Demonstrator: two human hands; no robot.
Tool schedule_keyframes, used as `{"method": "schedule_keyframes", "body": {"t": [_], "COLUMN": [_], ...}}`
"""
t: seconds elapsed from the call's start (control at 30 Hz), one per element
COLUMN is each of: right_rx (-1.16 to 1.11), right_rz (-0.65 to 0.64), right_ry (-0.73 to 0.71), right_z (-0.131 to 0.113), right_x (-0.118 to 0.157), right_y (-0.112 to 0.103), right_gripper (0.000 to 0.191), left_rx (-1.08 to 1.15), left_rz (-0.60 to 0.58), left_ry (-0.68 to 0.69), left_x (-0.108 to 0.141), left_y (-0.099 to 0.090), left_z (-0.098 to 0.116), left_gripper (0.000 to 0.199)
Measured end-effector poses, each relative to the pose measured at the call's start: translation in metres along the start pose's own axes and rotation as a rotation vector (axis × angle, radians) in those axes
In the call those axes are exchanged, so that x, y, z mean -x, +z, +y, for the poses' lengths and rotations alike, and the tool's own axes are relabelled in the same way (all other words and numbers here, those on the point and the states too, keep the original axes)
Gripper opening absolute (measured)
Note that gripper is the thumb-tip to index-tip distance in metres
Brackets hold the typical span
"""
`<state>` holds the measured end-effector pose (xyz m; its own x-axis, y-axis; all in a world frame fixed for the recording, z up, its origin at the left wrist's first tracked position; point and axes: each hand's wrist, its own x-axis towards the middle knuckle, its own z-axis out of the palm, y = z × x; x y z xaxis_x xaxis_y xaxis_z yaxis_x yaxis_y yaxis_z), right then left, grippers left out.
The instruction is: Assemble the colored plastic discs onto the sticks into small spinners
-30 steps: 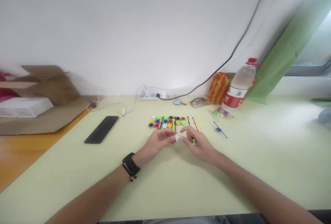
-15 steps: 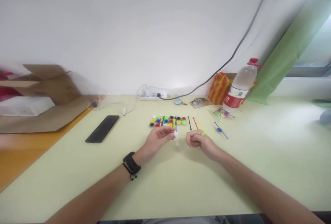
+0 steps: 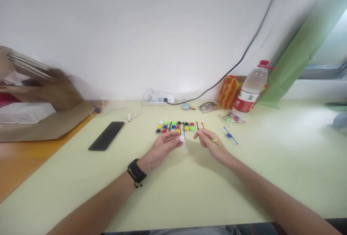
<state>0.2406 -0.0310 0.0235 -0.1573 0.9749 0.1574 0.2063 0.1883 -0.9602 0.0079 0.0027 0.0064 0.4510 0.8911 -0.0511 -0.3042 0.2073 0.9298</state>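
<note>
Between the thumb and fingers of my left hand [image 3: 165, 144] is a small white round disc [image 3: 182, 138], its flat face turned towards me. My right hand [image 3: 213, 146] is closed a little to the right, thumb against the fingers. The end of a yellow-green arrow-tipped stick [image 3: 214, 140] pokes out of it; the rest is hidden by the hand. Just beyond both hands lie rows of coloured round discs [image 3: 187, 128], with several thin sticks across them. A black arrow stick [image 3: 197, 125] and a red one [image 3: 202, 125] lie past my right fingers, partly covered.
A blue stick with a blue disc [image 3: 229, 135] lies right of my hands, before a pile of coloured pieces [image 3: 234, 118]. A water bottle [image 3: 248, 92] stands behind. At left are a black phone-like slab [image 3: 106, 136] and a cardboard box [image 3: 62, 90]. A power strip [image 3: 159, 99] sits by the wall.
My left hand has turned the white disc so its face shows more. My right hand has risen slightly and its fingers have shifted around the yellow-green stick. The view has moved slightly.
</note>
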Motion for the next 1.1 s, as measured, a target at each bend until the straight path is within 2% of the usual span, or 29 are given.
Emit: {"method": "schedule_keyframes", "body": {"t": [0.23,0.4,0.67,0.97,1.1], "right_rx": [-0.066,-0.041,0.111,0.093,0.054], "right_rz": [-0.03,-0.038,0.01,0.095,0.085], "right_ry": [0.004,-0.026,-0.026,-0.01,0.006], "right_z": [0.011,0.014,0.008,0.006,0.007], "right_x": [-0.002,-0.001,0.002,0.0,-0.001], "right_y": [0.001,0.001,0.001,-0.001,-0.002], "right_gripper": [0.029,0.032,0.03,0.038,0.038], "left_rx": [0.0,-0.011,-0.018,-0.017,-0.019], "left_rz": [0.0,0.001,0.014,0.039,0.026], "left_ry": [-0.034,-0.059,-0.062,-0.064,-0.072], "left_x": [0.002,0.003,0.003,-0.001,0.0], "left_y": [0.001,0.001,0.002,-0.005,-0.003], "left_z": [0.003,0.004,0.005,0.0,0.003], "left_gripper": [0.03,0.031,0.023,0.021,0.023]}}
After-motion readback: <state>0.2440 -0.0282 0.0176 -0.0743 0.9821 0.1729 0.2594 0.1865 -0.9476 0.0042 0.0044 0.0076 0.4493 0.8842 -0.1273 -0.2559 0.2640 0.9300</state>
